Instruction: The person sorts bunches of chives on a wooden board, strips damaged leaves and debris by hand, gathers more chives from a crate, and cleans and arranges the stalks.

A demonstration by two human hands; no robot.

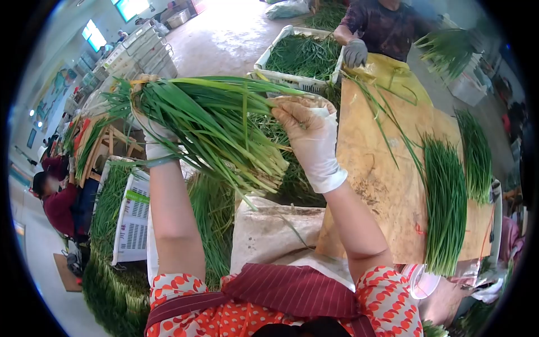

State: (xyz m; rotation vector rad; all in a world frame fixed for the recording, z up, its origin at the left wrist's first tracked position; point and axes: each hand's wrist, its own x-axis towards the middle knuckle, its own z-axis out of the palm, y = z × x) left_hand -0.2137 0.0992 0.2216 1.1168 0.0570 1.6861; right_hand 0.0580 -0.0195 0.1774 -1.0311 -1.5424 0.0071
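Note:
A large bunch of garlic chives (208,123) is held up in front of me, its leafy tips to the left and its pale cut ends slanting down to the right. My left hand (154,132), in a thin white glove, is closed around the leafy end; leaves hide most of its fingers. My right hand (309,129), in a soil-stained white glove, pinches a few yellowish chive leaves at the bunch's upper right side. Below the bunch are a white sack (269,230) and loose chives (210,219).
A wooden board (376,168) at my right carries neat chive bunches (443,202). Across it, a co-worker in a grey glove (355,53) holds another bunch (449,50). White crates of chives (132,219) stand left and ahead (314,84). Another person (59,202) works far left.

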